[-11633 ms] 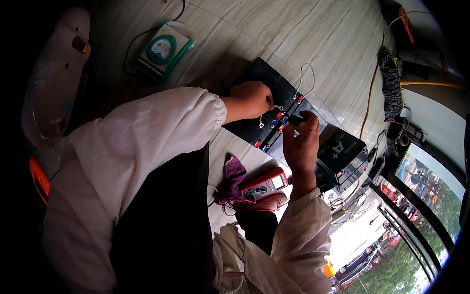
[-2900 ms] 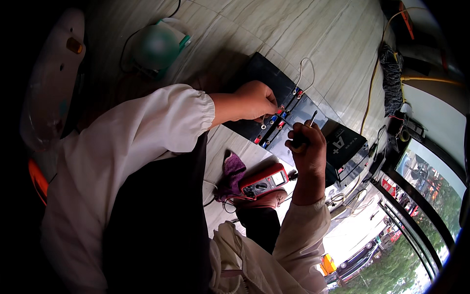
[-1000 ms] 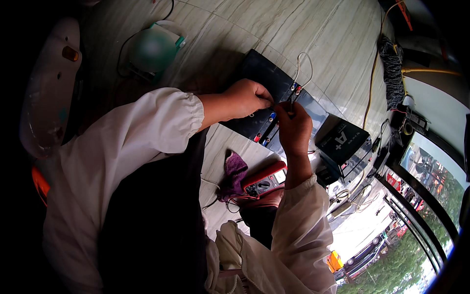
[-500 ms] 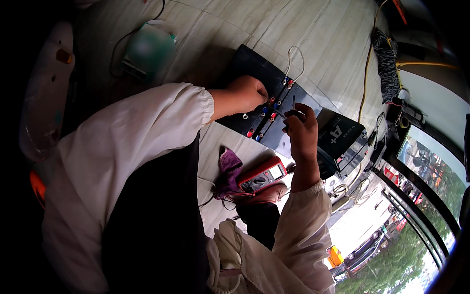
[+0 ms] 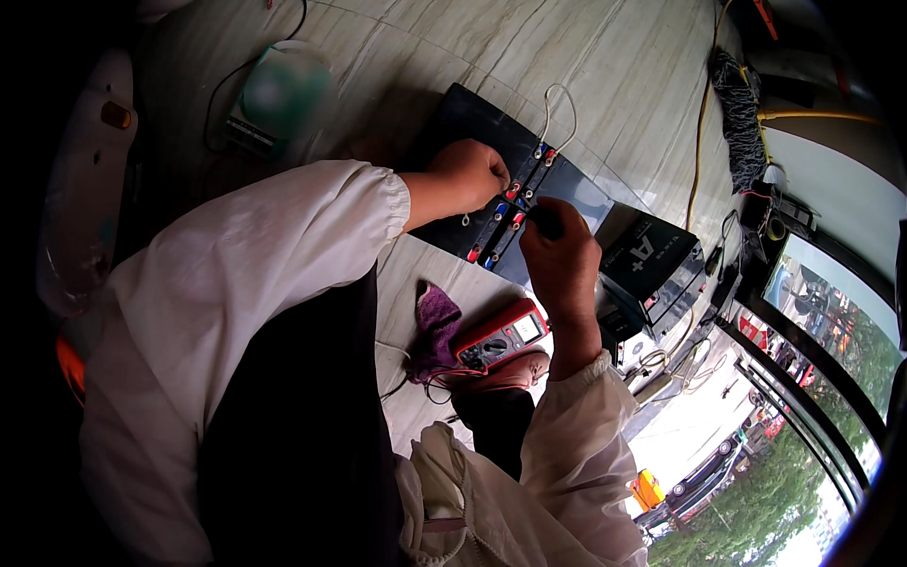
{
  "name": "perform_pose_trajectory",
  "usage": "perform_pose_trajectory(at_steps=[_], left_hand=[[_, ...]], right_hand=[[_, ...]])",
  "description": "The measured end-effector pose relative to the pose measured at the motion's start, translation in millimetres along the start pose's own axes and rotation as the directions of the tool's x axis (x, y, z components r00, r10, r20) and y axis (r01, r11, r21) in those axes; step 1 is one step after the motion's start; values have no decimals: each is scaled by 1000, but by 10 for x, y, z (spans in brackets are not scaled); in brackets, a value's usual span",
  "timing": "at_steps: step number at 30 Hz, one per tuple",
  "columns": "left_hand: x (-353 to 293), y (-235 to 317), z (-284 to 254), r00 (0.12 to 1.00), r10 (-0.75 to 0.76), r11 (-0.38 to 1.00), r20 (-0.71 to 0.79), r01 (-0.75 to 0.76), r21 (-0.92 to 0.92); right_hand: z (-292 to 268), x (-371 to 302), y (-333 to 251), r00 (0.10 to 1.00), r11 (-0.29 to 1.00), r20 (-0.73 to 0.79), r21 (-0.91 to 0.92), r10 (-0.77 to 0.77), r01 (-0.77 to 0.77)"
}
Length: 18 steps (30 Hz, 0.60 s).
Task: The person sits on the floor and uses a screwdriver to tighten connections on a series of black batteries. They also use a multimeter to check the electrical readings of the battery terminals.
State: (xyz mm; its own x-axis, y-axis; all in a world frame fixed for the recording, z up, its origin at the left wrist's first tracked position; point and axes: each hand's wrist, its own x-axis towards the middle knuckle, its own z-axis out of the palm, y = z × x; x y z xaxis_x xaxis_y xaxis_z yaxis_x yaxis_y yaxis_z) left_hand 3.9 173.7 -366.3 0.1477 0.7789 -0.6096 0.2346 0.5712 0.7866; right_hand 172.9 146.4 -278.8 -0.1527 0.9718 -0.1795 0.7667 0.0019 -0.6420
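Since half a second ago my right hand (image 5: pixel 559 260) has hardly shifted, its grip closed on a dark-handled tool (image 5: pixel 545 223). Nearest me, the red multimeter (image 5: pixel 501 337) lies beside a soft purple rag (image 5: pixel 436 317) on the pale floor (image 5: pixel 605 76). Farther off, my left hand (image 5: pixel 468 175) pinches closed at the terminals (image 5: pixel 510 203) of the black batteries (image 5: pixel 491 170). I judge those boxes heavy, rigid, smooth-sided; the terminals are small, best taken by fingertips.

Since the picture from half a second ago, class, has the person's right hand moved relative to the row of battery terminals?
Yes. The right hand, gripping a dark tool handle, has shifted left, toward the terminals on the black batteries and closer to the left hand.
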Motion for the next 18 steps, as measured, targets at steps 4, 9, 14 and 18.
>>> perform_pose_trajectory(at_steps=[4,9,14,18], left_hand=[[-16,21,-9,999,35,999,-3,-35,26],[-45,60,-17,1000,17,999,-1,-17,32],[-59,54,-18,1000,15,1000,-6,-15,24],[-54,15,-13,999,38,999,-14,-37,40]], right_hand=[[12,22,7,1000,999,1,-40,-20,20],[36,32,23,1000,999,11,-35,-11,11],[52,35,12,999,998,16,-46,-31,32],[71,43,-20,999,997,21,-61,-38,39]])
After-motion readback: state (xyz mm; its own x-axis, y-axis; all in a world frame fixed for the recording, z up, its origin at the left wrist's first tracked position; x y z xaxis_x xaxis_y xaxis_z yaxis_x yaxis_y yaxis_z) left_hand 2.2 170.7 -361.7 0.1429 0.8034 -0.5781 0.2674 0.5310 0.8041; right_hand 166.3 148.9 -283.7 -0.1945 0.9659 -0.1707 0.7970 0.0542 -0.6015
